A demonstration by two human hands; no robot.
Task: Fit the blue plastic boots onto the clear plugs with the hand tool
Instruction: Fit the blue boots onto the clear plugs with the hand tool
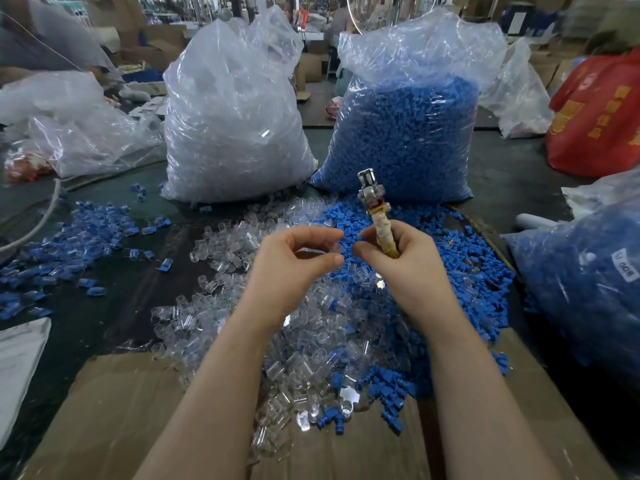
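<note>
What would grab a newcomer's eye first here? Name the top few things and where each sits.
Two tall plastic sacks at the back of the table: the clear-plug sack on the left, the blue-boot sack on the right. In front, loose clear plugs and blue boots spill toward the person. Above the heaps, the right hand holds the hand tool upright, while the left hand pinches a clear piece.

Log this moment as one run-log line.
stage: pairing parts | left hand: pinches clear plastic plug | right hand: grips tape-wrapped metal hand tool, upright | blue plastic boot: not yet fitted
</note>
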